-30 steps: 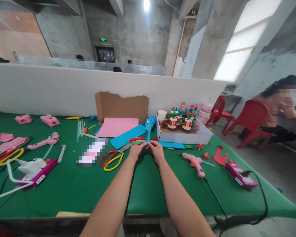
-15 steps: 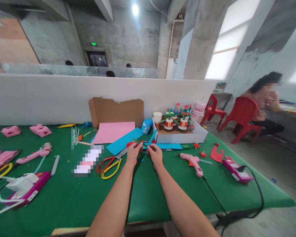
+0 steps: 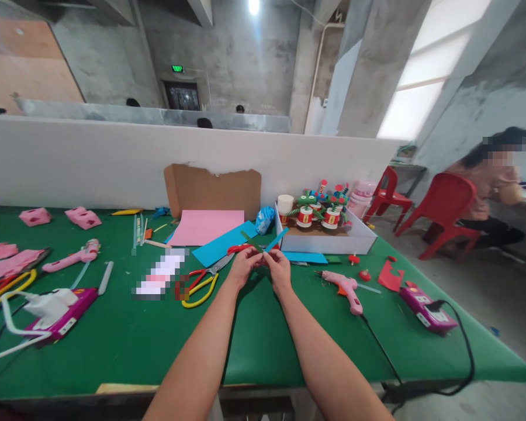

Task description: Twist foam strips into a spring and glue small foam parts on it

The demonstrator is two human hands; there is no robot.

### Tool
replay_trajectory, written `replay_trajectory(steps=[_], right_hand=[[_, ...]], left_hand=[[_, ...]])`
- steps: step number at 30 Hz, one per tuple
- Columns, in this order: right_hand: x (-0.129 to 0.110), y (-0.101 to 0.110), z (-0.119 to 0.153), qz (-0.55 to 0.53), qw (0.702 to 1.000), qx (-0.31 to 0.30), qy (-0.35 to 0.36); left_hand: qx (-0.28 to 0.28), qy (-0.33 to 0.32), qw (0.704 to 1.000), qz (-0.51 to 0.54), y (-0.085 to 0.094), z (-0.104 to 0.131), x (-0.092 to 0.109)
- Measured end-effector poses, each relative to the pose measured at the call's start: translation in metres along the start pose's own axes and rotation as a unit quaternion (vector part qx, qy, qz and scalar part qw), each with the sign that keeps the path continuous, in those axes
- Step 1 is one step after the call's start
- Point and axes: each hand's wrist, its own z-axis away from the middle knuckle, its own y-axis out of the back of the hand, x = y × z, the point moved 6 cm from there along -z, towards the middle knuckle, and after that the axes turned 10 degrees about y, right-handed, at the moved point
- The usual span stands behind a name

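Note:
My left hand (image 3: 244, 268) and my right hand (image 3: 277, 270) meet above the table, fingertips pinched together. A narrow green strip (image 3: 249, 238) sticks up from the left fingers, leaning left. From the right fingers a blue strip (image 3: 277, 238) leans right. The two strips come together at the fingertips, where their lower ends are hidden. Red-handled scissors (image 3: 237, 249) lie just behind my hands, partly covered. To the left of my left hand are larger scissors (image 3: 200, 287) with red and yellow handles. A blue paper sheet (image 3: 223, 242) lies behind them.
A white box (image 3: 333, 242) holds several small figures on cups. A pink glue gun (image 3: 346, 286) and a purple power strip (image 3: 429, 310) lie right. Pink paper (image 3: 208, 228) stands before a cardboard piece (image 3: 214, 187). Another glue gun (image 3: 72, 257) lies left. A person (image 3: 499, 181) sits far right.
My hands have moved together until their fingertips meet. The green and blue strips now spread apart upward from that point. The view has shifted slightly left.

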Motion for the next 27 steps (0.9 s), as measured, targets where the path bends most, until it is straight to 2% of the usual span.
replay_trajectory(steps=[4,10,16,22,27], right_hand=[[0.001,0.000,0.001,-0.008,1.000,0.005,-0.011],[0.005,0.002,0.003,-0.011,0.998,0.002,-0.058],[0.005,0.004,0.004,-0.041,0.997,0.038,-0.059],[0.009,0.006,0.002,-0.048,0.995,0.034,-0.084],[0.008,0.010,0.000,-0.034,0.996,0.049,-0.067]], left_hand=[[0.010,-0.014,1.000,-0.005,0.002,-0.001,0.002],[0.062,-0.024,0.997,-0.035,0.007,0.001,0.006],[0.060,-0.025,0.996,-0.060,0.003,0.001,0.006],[0.070,-0.033,0.991,-0.107,0.005,0.001,0.008],[0.067,-0.018,0.991,-0.115,0.003,0.002,0.007]])
